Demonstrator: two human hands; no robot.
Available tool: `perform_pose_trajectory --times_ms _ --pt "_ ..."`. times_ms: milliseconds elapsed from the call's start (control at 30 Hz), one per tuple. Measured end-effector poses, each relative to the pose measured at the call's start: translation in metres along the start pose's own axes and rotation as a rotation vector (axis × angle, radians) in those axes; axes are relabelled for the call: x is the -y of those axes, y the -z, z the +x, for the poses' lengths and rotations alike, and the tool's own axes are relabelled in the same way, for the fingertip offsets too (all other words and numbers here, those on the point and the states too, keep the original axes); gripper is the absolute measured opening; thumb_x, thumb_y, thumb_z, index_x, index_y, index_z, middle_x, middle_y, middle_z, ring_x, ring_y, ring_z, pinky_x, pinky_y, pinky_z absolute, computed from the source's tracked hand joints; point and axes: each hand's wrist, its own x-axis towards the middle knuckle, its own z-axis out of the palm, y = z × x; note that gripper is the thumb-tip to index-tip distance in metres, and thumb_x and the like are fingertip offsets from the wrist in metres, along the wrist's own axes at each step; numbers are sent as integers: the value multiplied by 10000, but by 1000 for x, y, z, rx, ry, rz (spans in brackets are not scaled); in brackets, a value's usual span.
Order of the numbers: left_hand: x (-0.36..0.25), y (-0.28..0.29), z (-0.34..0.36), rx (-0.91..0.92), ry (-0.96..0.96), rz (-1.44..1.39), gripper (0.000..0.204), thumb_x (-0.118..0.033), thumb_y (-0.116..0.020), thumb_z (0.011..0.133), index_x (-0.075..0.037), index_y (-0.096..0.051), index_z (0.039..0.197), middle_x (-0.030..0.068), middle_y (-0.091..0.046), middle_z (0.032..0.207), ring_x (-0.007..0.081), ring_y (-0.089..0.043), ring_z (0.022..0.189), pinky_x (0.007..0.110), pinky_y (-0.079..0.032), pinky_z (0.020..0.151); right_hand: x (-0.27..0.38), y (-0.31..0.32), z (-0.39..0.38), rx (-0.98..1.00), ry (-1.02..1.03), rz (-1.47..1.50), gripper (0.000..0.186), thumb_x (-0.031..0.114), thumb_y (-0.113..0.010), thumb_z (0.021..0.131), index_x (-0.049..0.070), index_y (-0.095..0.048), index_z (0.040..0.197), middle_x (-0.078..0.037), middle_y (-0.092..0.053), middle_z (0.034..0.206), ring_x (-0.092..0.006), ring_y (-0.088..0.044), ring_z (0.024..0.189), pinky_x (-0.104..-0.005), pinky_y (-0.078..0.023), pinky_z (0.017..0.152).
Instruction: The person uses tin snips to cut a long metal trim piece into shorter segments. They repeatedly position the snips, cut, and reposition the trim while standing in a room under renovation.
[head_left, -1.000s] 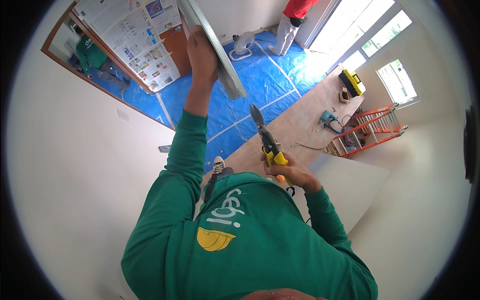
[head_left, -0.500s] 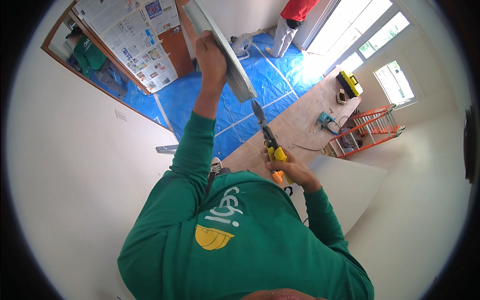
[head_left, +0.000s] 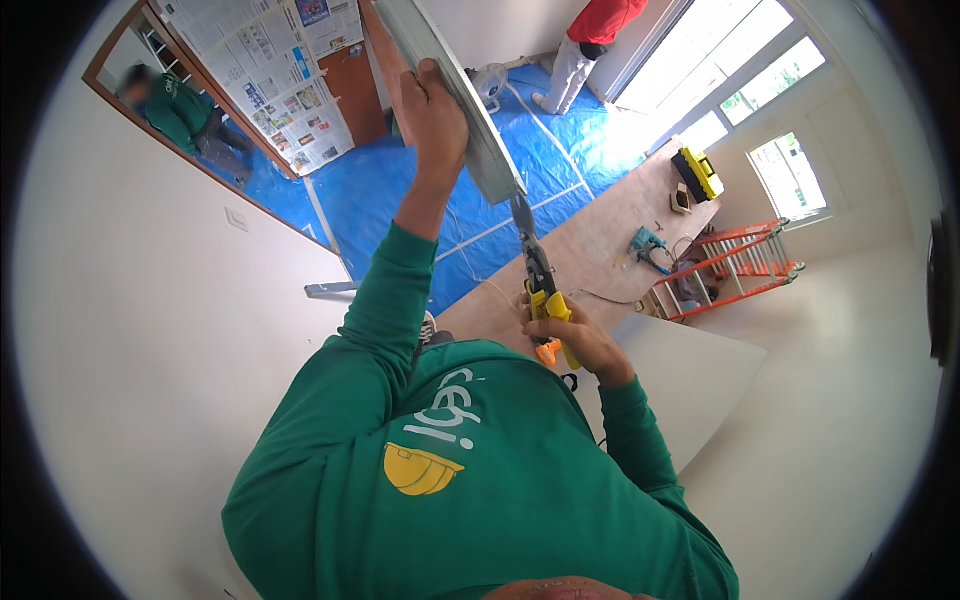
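Note:
My left hand (head_left: 440,120) is raised at upper centre, fingers wrapped round a long pale grey metal channel (head_left: 488,160) that slants from the top edge down to the centre. My right hand (head_left: 585,340) grips yellow-and-black metal snips (head_left: 535,260), whose grey jaws point up and meet or overlap the channel's lower end; whether they bite into it I cannot tell. A small orange object (head_left: 548,352) shows just below the snips' handles.
Blue sheeting (head_left: 385,205) covers floor by a newspaper-covered door (head_left: 280,90). A plywood strip (head_left: 600,260) carries a toolbox (head_left: 700,170) and teal power tool (head_left: 648,245). An orange ladder (head_left: 735,275) lies right, near a white board (head_left: 680,380). Co-workers (head_left: 180,120) (head_left: 590,40) stand beyond.
My left hand and the channel have moved rightward, bringing the channel's end onto the snips' jaws. The co-worker in green at the left has shifted lower and leftward.

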Motion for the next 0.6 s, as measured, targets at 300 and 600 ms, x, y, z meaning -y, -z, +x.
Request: perform_pose_trajectory --times_ms 300,600 --pt "5 -6 -7 9 -57 88 477 -392 -435 1222 59 -588 1192 205 -661 1095 257 -634 986 413 -531 902 -5 -11 11 -8 -59 107 398 235 -766 1002 30 -641 1319 -52 -676 1112 -154 -663 1015 -339 -528 898" --pt "-3 -4 -20 -160 -62 38 542 -420 -377 1227 99 -531 1264 336 -623 1263 388 -675 1155 491 -536 1003 -16 -18 18 -82 -12 81 489 264 -774 984 28 -606 1377 -44 -663 1118 -167 -655 1028 -343 -526 904"
